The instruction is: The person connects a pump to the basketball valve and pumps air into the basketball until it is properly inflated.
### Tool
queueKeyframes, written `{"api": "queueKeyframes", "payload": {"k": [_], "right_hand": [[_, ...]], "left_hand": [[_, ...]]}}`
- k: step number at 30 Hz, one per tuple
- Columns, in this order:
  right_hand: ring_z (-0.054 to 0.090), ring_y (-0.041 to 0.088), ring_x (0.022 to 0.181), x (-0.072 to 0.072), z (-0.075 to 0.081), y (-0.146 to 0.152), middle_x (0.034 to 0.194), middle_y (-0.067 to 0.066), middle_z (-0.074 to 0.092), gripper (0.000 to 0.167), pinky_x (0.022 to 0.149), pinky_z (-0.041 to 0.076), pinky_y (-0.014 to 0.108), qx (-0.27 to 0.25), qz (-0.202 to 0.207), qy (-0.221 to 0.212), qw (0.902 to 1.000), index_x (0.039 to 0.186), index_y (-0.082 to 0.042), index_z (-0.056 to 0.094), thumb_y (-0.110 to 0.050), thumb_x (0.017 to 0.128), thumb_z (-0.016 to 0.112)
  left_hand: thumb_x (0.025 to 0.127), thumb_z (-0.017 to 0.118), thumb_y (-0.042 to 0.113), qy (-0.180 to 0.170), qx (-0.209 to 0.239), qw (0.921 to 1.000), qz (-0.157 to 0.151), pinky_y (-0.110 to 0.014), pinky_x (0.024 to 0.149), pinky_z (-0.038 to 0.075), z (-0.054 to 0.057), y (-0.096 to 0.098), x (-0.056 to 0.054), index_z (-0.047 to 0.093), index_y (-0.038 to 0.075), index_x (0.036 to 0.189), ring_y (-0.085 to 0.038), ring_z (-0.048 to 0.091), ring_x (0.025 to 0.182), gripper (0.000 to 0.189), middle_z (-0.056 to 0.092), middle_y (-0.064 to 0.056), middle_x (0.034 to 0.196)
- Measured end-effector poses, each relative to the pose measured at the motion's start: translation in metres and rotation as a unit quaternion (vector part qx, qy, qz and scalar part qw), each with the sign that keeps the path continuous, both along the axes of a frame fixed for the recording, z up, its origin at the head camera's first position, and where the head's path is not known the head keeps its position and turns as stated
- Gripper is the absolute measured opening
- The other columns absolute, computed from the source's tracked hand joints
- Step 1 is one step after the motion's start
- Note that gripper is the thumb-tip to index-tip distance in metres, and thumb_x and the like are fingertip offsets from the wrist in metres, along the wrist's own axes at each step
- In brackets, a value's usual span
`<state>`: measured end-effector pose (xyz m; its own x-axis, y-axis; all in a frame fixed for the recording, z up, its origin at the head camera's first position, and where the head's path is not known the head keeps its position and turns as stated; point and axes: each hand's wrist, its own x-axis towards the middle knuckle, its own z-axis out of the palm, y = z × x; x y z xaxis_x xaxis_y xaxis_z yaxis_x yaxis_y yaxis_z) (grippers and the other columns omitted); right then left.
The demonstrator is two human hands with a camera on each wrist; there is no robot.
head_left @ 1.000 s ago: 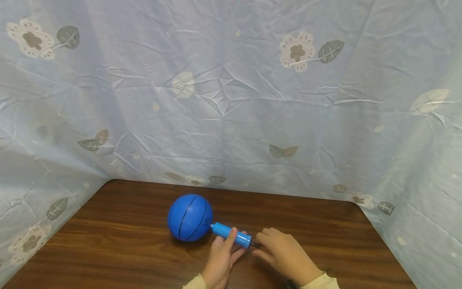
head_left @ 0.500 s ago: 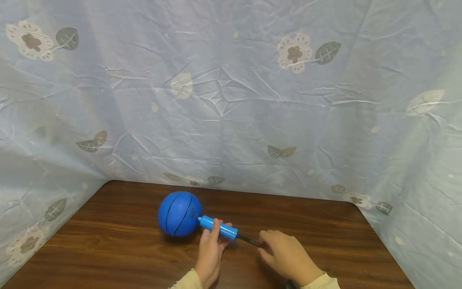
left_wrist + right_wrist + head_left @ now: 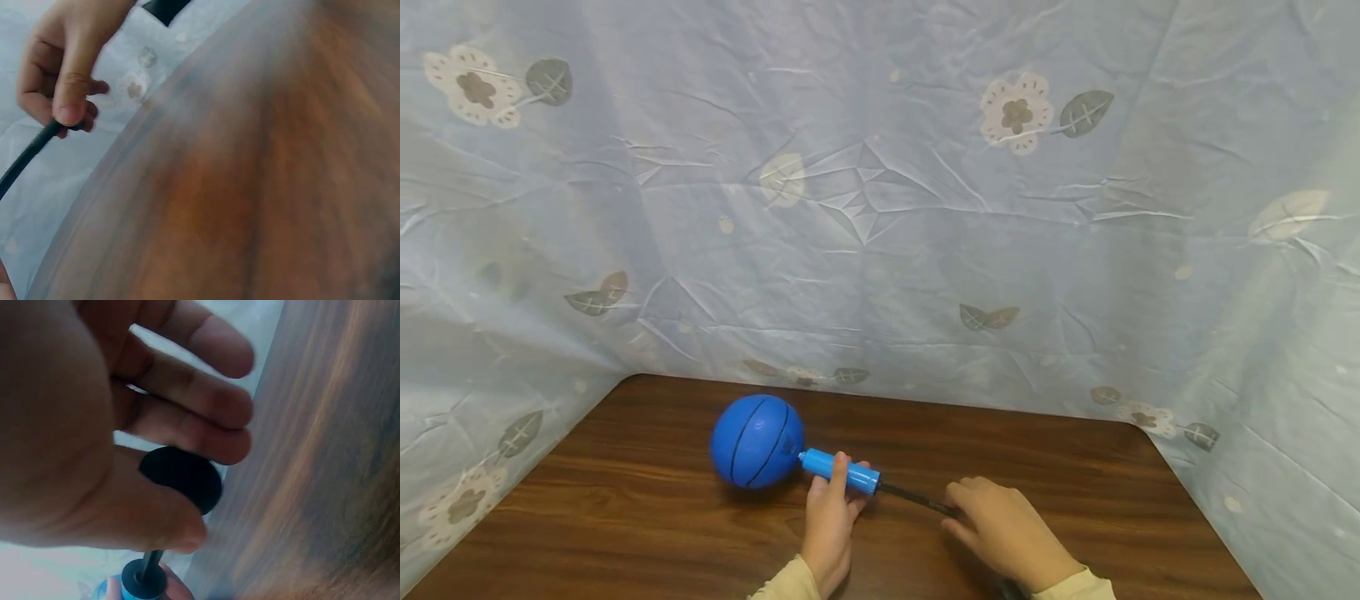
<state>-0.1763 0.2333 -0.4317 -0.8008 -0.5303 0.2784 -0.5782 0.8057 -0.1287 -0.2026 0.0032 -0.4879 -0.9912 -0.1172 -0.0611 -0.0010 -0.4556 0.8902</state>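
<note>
A blue ball with black seams [image 3: 757,442] sits on the brown table, left of both hands. My left hand [image 3: 831,523] grips the light blue barrel of a hand pump [image 3: 861,477], its thumb lying across the top. The pump's front tip meets the ball's right side. From the barrel's other end a dark rod [image 3: 914,497] reaches out to my right hand [image 3: 1003,529]. In the right wrist view, thumb and fingers [image 3: 219,400] pinch the round black end of the pump's handle [image 3: 181,478]. The left wrist view shows the right hand [image 3: 69,69] holding the rod's end.
The wood-grain table [image 3: 647,517] has rounded far corners. Wrinkled pale blue cloth [image 3: 880,250] with flower and leaf prints hangs behind it and along both sides. A small dark object, possibly a wrist strap, shows beneath the right sleeve.
Ball, pump barrel and left hand have shifted left and slightly away. The right hand stays nearly in place, moving slightly right, and much more of the pump's rod now shows.
</note>
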Motion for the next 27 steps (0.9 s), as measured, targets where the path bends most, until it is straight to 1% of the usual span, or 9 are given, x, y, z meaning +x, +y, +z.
{"api": "queueKeyframes", "payload": {"k": [2,4,7,11,15,19,22,24,27], "right_hand": [[0.038,0.0,0.066,0.0,0.001,0.001,0.077,-0.017,0.048,0.023,0.051,0.038,0.017,0.005,0.012,0.005,0.9999,0.087,-0.021,0.059,-0.03,0.09,0.08],[0.038,-0.001,0.067,0.0,0.002,0.001,0.078,-0.018,0.047,0.023,0.052,0.038,0.016,0.006,0.018,0.012,0.9998,0.088,-0.021,0.059,-0.032,0.09,0.08],[0.038,-0.001,0.068,0.001,0.003,0.0,0.078,-0.018,0.046,0.023,0.053,0.039,0.017,0.009,0.019,0.022,0.9995,0.088,-0.021,0.06,-0.033,0.09,0.08],[0.038,-0.001,0.067,0.001,0.002,-0.001,0.078,-0.017,0.048,0.024,0.053,0.04,0.017,0.01,0.026,0.032,0.9991,0.088,-0.02,0.062,-0.034,0.088,0.082],[0.038,-0.002,0.066,0.001,0.0,-0.004,0.079,-0.017,0.05,0.024,0.053,0.041,0.015,0.004,0.038,0.038,0.9986,0.09,-0.02,0.064,-0.035,0.087,0.083],[0.038,-0.003,0.065,0.002,-0.001,-0.007,0.08,-0.016,0.053,0.023,0.052,0.041,0.015,-0.006,0.047,0.042,0.998,0.094,-0.021,0.067,-0.036,0.087,0.083],[0.038,-0.003,0.065,0.003,-0.002,-0.01,0.081,-0.016,0.054,0.021,0.052,0.041,0.016,-0.012,0.045,0.041,0.9981,0.096,-0.023,0.068,-0.037,0.088,0.081],[0.038,-0.003,0.065,0.003,-0.002,-0.011,0.08,-0.016,0.053,0.021,0.051,0.04,0.016,-0.013,0.037,0.034,0.9986,0.095,-0.023,0.067,-0.038,0.089,0.08],[0.037,-0.002,0.064,0.005,-0.001,-0.013,0.077,-0.017,0.048,0.024,0.05,0.037,0.017,-0.016,0.02,0.018,0.9995,0.091,-0.023,0.062,-0.039,0.091,0.079]], "left_hand": [[0.11,0.045,0.047,-0.001,-0.005,1.0,-0.002,-0.05,0.108,0.05,0.0,0.003,0.002,0.032,-0.008,0.144,-0.031,0.056,0.132,0.066,0.05,-0.03,0.144],[0.11,0.045,0.047,0.001,-0.008,0.9998,-0.017,-0.049,0.107,0.05,0.0,0.006,0.005,0.032,-0.007,0.142,-0.032,0.056,0.132,0.064,0.054,-0.028,0.139],[0.11,0.045,0.046,0.004,-0.003,0.9982,-0.06,-0.046,0.108,0.05,0.0,0.01,0.01,0.03,-0.008,0.142,-0.032,0.056,0.134,0.064,0.055,-0.028,0.14],[0.11,0.045,0.046,0.014,0.002,0.9919,-0.126,-0.047,0.11,0.048,0.001,0.013,0.016,0.023,-0.01,0.145,-0.036,0.052,0.138,0.07,0.052,-0.03,0.144],[0.11,0.047,0.046,0.018,0.006,0.9866,-0.162,-0.047,0.111,0.047,0.001,0.018,0.02,0.019,-0.011,0.148,-0.036,0.051,0.139,0.074,0.052,-0.03,0.145],[0.11,0.048,0.043,0.014,0.009,0.9832,-0.182,-0.047,0.111,0.047,0.002,0.02,0.024,0.023,-0.009,0.147,-0.033,0.054,0.136,0.068,0.055,-0.028,0.143],[0.111,0.045,0.044,0.011,0.007,0.9823,-0.187,-0.047,0.11,0.048,0.003,0.021,0.025,0.024,-0.008,0.146,-0.033,0.055,0.135,0.066,0.055,-0.027,0.141],[0.111,0.043,0.045,0.011,0.008,0.9834,-0.181,-0.048,0.108,0.049,0.003,0.021,0.025,0.022,-0.008,0.145,-0.034,0.056,0.134,0.066,0.056,-0.028,0.14],[0.111,0.042,0.047,0.012,0.007,0.9868,-0.161,-0.048,0.105,0.053,0.002,0.021,0.024,0.021,-0.008,0.145,-0.034,0.058,0.13,0.067,0.057,-0.029,0.137]]}}
